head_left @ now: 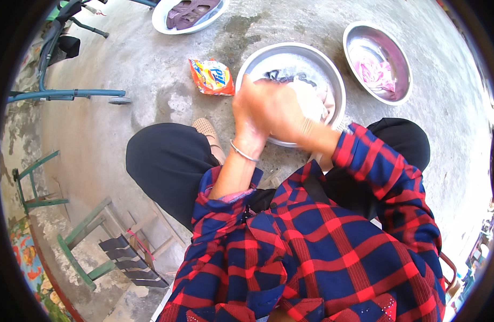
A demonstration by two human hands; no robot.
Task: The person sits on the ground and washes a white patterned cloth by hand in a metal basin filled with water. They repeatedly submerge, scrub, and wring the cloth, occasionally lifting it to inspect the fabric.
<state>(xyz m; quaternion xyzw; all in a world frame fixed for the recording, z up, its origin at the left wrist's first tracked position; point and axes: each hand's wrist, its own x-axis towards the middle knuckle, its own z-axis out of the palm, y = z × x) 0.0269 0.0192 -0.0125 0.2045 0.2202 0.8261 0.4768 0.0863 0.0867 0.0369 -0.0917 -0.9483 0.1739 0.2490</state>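
Bare grey concrete floor (134,53), worn and damp in patches, spreads all round the seated person. Nearest is a red-and-navy plaid shirt (322,236), with black trousers (169,155) over knees set wide apart and a beige perforated shoe (205,129) beside the left one. The left hand (249,107), a silver bangle (243,152) at its wrist, and the right hand (284,110) meet over the near left part of a metal basin (341,88). They look pressed together, but both are blurred — whether cloth is pinched between them, I cannot tell. Inside that basin, just beyond and beside the hands, lie a white cloth (309,102), a dark cloth (298,78) and a pinkish-beige cloth (328,106). An orange packet (212,77) stands just left of the basin. To the left is a blue metal frame (70,94) with a small wheel (119,100). Farther off on the right, a second metal basin (401,78) holds pink cloth (375,74); farthest — at the top edge — a white basin (159,17) holds dark purple items (190,13).
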